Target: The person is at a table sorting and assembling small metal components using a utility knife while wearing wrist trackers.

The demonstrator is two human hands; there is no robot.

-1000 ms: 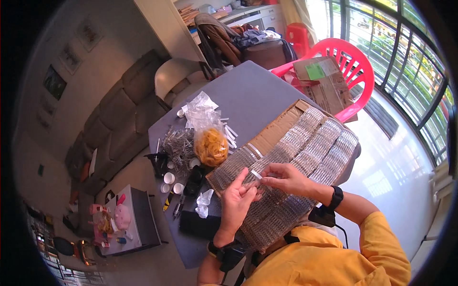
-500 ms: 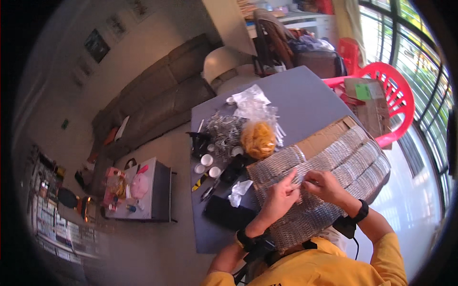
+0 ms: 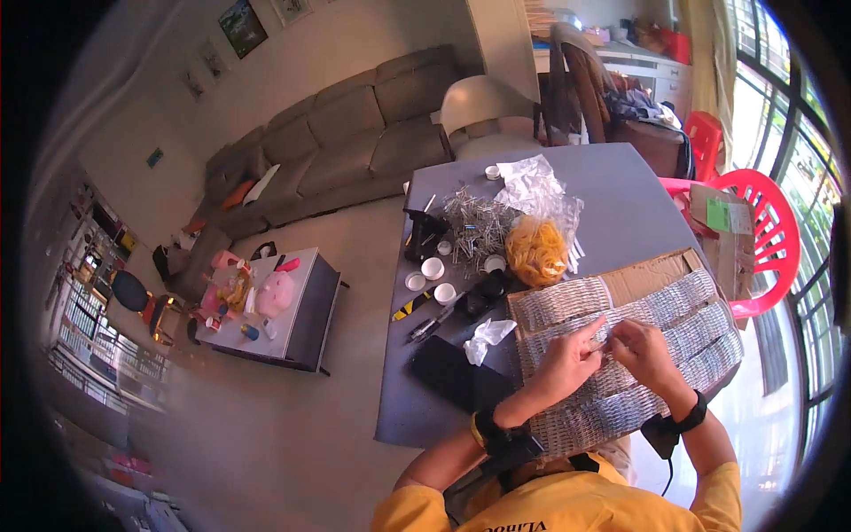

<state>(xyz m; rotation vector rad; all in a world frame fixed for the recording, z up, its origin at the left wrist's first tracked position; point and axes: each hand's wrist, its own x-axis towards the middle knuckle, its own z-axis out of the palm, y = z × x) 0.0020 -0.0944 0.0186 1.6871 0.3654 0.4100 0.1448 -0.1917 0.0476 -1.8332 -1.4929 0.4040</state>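
Observation:
Across the near right of the table lies a cardboard sheet (image 3: 658, 278), mostly covered by overlapping rows of small silvery pieces (image 3: 560, 304). Both hands meet above its middle. My left hand (image 3: 566, 363) stretches its index finger forward over the rows, its other fingers curled in. Thumb and fingers of my right hand (image 3: 645, 353) are pinched together, close by the left fingertips. Whatever lies between the fingers is too small to make out. Beyond the sheet are a loose heap of thin metal pieces (image 3: 479, 232) and a clear bag of yellow-orange bands (image 3: 535, 252).
Left of the sheet are white round cups (image 3: 433, 269), a yellow-and-black cutter (image 3: 413, 304), crumpled white plastic (image 3: 487, 342) and a flat black object (image 3: 461, 374). A red plastic chair (image 3: 769, 239) stands right of the table (image 3: 612, 191). A low table (image 3: 301, 310) is at left.
The whole view has shifted, so the table and hands appear farther right. My hands stay together over the silvery rows, with only slight finger movement.

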